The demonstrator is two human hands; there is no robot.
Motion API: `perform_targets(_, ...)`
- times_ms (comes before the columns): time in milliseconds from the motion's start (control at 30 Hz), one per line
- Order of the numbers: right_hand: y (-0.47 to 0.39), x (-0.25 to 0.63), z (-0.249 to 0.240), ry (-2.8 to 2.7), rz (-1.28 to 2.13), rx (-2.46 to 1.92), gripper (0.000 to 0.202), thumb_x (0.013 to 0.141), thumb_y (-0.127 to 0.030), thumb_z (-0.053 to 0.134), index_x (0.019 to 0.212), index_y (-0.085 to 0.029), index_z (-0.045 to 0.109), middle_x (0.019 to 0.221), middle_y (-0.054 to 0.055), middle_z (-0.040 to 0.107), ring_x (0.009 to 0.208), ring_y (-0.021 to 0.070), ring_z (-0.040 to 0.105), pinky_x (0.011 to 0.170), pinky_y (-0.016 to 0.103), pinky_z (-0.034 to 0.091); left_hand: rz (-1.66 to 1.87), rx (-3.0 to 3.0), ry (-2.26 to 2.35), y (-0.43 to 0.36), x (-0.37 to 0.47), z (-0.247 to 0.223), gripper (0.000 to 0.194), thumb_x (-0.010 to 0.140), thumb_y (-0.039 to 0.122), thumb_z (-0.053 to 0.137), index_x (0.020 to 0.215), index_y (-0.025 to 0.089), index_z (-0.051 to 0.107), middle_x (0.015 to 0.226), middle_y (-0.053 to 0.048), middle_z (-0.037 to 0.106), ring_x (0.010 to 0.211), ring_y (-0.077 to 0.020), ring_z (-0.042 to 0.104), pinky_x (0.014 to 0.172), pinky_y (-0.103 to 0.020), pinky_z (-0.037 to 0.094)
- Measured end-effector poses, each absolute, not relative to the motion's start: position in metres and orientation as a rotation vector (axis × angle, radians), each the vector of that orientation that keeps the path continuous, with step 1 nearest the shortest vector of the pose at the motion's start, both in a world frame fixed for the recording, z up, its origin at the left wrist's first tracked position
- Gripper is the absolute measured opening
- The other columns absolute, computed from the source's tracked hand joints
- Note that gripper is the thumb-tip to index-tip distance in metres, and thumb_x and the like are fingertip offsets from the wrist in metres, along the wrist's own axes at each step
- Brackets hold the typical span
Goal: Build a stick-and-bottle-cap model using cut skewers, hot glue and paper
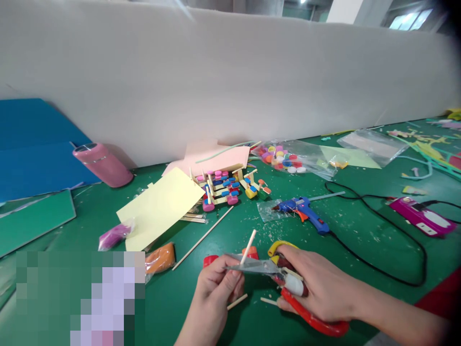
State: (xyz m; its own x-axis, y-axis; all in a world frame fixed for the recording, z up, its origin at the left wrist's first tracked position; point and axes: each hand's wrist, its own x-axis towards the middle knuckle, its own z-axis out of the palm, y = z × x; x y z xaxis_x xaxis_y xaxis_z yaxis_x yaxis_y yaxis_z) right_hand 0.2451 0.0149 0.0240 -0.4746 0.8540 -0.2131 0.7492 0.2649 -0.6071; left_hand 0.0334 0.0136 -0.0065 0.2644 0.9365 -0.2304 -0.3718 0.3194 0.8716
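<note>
Wooden stick [248, 246], apparently light and stiff but easily snapped, stands tilted at the blades of red-and-yellow-handled scissors [258, 266] above a green table [367, 240], its lower end pinched in the left hand [214, 288], the best hold being low, fingertips off the metal; the right hand [320, 281], forearm slanting in from the right, wraps the handles

Glue gun [313, 215] on worktop [201, 312], nozzle over plastic bag [265, 211]. Left of gun: toy cars [221, 190], then paper sheet [162, 206], tumbler [104, 166] farthest. Long stick [203, 238] left and nearer. Behind gun: bag of small pieces [281, 157], panel [230, 81] beyond. Right: power strip [419, 216]. Before gun: scissors [262, 266] in right hand [320, 283], short stick [248, 245] in left hand [218, 288].
</note>
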Motion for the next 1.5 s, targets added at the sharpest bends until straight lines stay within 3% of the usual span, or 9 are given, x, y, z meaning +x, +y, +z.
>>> perform_targets(167, 0.013, 0.247, 0.018, -2.384, 1.005, -1.553, 0.024, 0.074, -0.039, 0.056, 0.082, -0.023, 0.041, 0.073, -0.001, 0.061, 0.058, 0.0166, 0.052, 0.048, 0.026, 0.028, 0.943, 0.698, 0.797, 0.015, 0.034, -0.007, 0.025, 0.070, 0.038, 0.067, 0.068, 0.014, 0.060, 0.044, 0.006, 0.040, 0.041, -0.0042, 0.026, 0.043, -0.019, 0.016)
perform_targets(300, 0.013, 0.246, 0.012, -2.391, 0.957, -1.597, 0.017, 0.075, -0.032, 0.053, 0.081, -0.023, 0.040, 0.071, -0.001, 0.061, 0.056, 0.0164, 0.051, 0.046, 0.026, 0.025, 1.035, 0.849, 1.008, 0.014, 0.037, -0.009, 0.025, 0.069, 0.038, 0.068, 0.069, 0.013, 0.062, 0.051, 0.003, 0.049, 0.046, -0.0056, 0.034, 0.044, -0.019, 0.020)
perform_targets(567, 0.012, 0.244, 0.021, -2.385, 0.934, -1.571, 0.036, 0.069, -0.049, 0.060, 0.085, -0.023, 0.040, 0.078, -0.001, 0.060, 0.061, 0.0169, 0.051, 0.050, 0.026, 0.029, 1.051, 0.799, 0.876, 0.011, 0.035, -0.004, 0.025, 0.072, 0.037, 0.066, 0.065, 0.014, 0.060, 0.046, 0.005, 0.041, 0.044, -0.0054, 0.030, 0.045, -0.020, 0.019)
perform_targets(733, 0.012, 0.247, 0.026, -2.410, 0.972, -1.496, 0.039, 0.065, -0.049, 0.064, 0.084, -0.023, 0.040, 0.075, -0.002, 0.058, 0.058, 0.0152, 0.049, 0.050, 0.025, 0.029, 0.941, 0.607, 0.643, 0.010, 0.033, -0.007, 0.023, 0.066, 0.033, 0.072, 0.064, 0.015, 0.059, 0.041, 0.007, 0.038, 0.039, -0.0038, 0.026, 0.044, -0.020, 0.020)
perform_targets(867, 0.011, 0.248, 0.021, -2.414, 1.004, -1.510, 0.028, 0.072, -0.044, 0.057, 0.082, -0.023, 0.040, 0.071, -0.002, 0.060, 0.055, 0.0153, 0.049, 0.047, 0.025, 0.027, 0.904, 0.631, 0.669, 0.012, 0.034, -0.012, 0.025, 0.067, 0.036, 0.071, 0.064, 0.014, 0.059, 0.040, 0.006, 0.041, 0.038, -0.0034, 0.026, 0.042, -0.019, 0.018)
perform_targets(1000, 0.010, 0.246, 0.016, -2.390, 0.959, -1.613, 0.016, 0.076, -0.033, 0.052, 0.081, -0.023, 0.041, 0.071, 0.000, 0.061, 0.057, 0.0166, 0.052, 0.048, 0.026, 0.027, 1.006, 0.872, 0.936, 0.016, 0.034, -0.016, 0.022, 0.071, 0.035, 0.067, 0.070, 0.013, 0.062, 0.052, 0.003, 0.050, 0.046, -0.0048, 0.036, 0.043, -0.018, 0.020)
perform_targets(1200, 0.012, 0.244, 0.020, -2.371, 0.962, -1.558, 0.034, 0.072, -0.050, 0.057, 0.086, -0.023, 0.041, 0.078, 0.000, 0.061, 0.062, 0.0178, 0.054, 0.051, 0.026, 0.031, 1.044, 0.844, 0.843, 0.014, 0.032, -0.013, 0.023, 0.074, 0.036, 0.064, 0.068, 0.014, 0.060, 0.047, 0.006, 0.041, 0.045, -0.0051, 0.032, 0.045, -0.019, 0.020)
perform_targets(1367, 0.011, 0.245, 0.022, -2.379, 0.993, -1.558, 0.032, 0.073, -0.049, 0.057, 0.084, -0.023, 0.041, 0.075, -0.001, 0.061, 0.059, 0.0174, 0.054, 0.050, 0.026, 0.031, 0.981, 0.690, 0.670, 0.014, 0.033, -0.012, 0.019, 0.075, 0.033, 0.064, 0.070, 0.015, 0.061, 0.042, 0.008, 0.038, 0.040, -0.0039, 0.024, 0.044, -0.020, 0.017)
perform_targets(1500, 0.009, 0.243, 0.018, -2.385, 0.975, -1.618, 0.026, 0.076, -0.045, 0.053, 0.082, -0.023, 0.041, 0.071, 0.001, 0.062, 0.058, 0.0184, 0.055, 0.048, 0.026, 0.029, 1.021, 0.751, 0.766, 0.015, 0.035, -0.014, 0.019, 0.076, 0.032, 0.064, 0.072, 0.014, 0.062, 0.045, 0.007, 0.039, 0.043, -0.0038, 0.027, 0.043, -0.019, 0.016)
